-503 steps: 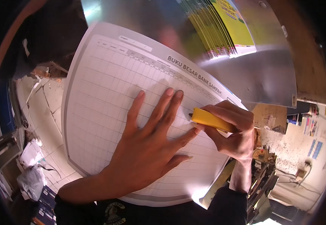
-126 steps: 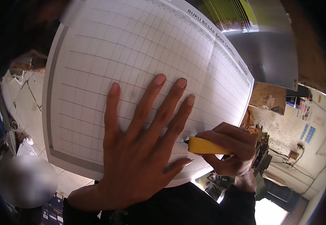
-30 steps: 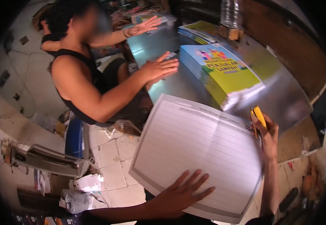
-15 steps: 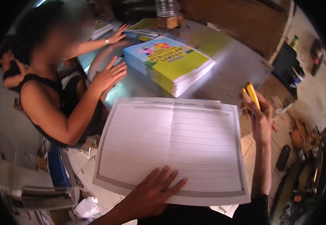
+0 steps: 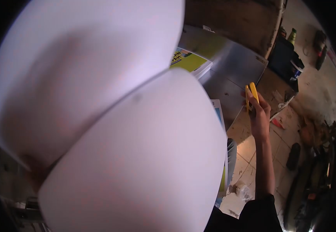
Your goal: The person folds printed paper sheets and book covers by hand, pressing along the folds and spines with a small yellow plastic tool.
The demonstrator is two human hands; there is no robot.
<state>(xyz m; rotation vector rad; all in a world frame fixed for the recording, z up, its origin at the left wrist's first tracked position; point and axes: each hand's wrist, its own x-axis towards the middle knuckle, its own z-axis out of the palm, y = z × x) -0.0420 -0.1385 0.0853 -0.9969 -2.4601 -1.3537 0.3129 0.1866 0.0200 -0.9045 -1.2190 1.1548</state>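
Note:
A large white sheet (image 5: 137,154), raised close to the camera and creased diagonally, fills the left and centre of the view. At its lower left edge my left hand (image 5: 36,174) is dim and blurred, closed on the paper; its fingers are mostly behind the sheet. My right hand (image 5: 259,110), to the right of the paper, is closed around a yellow stapler-like tool (image 5: 254,92) that points up. Below the sheet's right edge shows a strip of a printed cover (image 5: 218,105).
Part of a stack of green and blue books (image 5: 193,63) lies on the metal table (image 5: 233,62). A green bottle (image 5: 292,36) and dark items stand at the upper right. Clutter lines the right side above the tiled floor (image 5: 243,154).
The printed grid page has given way to blank white paper lifted near the camera, hiding the other person and most of the books. My left hand has moved left; my right hand still holds the yellow tool.

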